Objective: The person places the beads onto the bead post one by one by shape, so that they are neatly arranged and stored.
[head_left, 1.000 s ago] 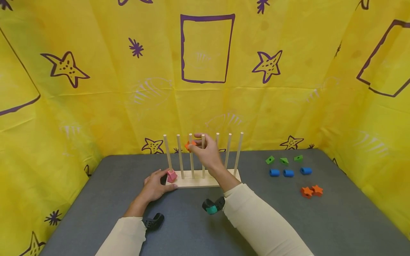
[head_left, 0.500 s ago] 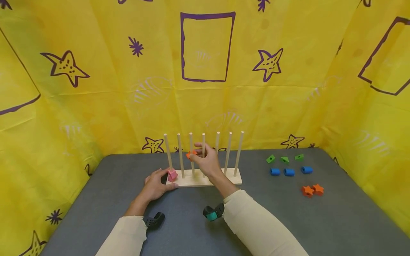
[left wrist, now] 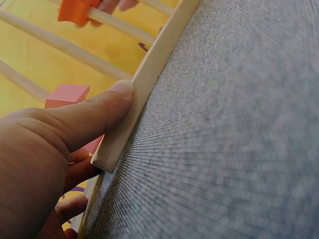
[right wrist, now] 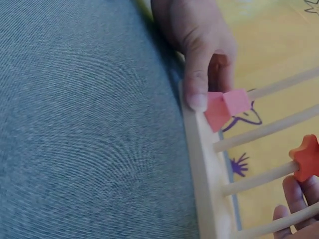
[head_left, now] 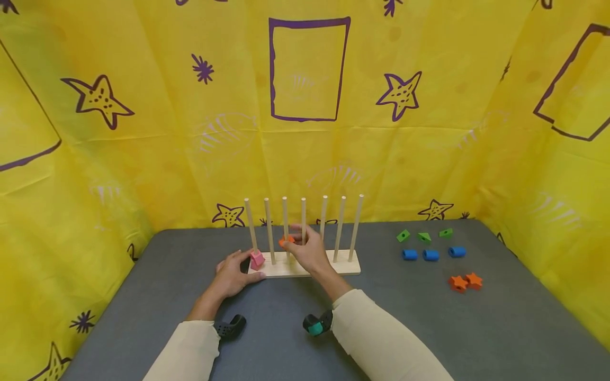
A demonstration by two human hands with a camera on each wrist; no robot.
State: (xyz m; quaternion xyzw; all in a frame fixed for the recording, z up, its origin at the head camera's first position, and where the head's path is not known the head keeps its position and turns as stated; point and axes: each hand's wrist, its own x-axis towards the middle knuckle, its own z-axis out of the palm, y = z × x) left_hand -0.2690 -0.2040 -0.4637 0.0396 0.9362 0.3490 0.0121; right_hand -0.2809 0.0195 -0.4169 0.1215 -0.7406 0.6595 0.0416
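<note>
My left hand (head_left: 231, 275) grips the left end of a wooden peg stand (head_left: 286, 271), its thumb on the front edge of the base and the other fingers round the end. Two pink blocks (head_left: 257, 260), stacked at an angle to each other, sit at the foot of the leftmost peg, beside that hand. With thumb and fingers, my right hand (head_left: 311, 253) pinches an orange star bead (right wrist: 308, 158). The third peg from the left passes through the star, which is partway down it, above the base. Some right fingers lie behind the fourth peg.
On the grey table (head_left: 381, 317), to the right of the stand, lie three green triangular beads (head_left: 424, 237), three blue cylinders (head_left: 431, 255) and more orange stars (head_left: 459, 284). A yellow patterned cloth (head_left: 305, 153) hangs behind and at both sides.
My right hand has moved down with the orange star, sliding it from near the top of the third peg to lower on it. The left hand stays on the stand's end.
</note>
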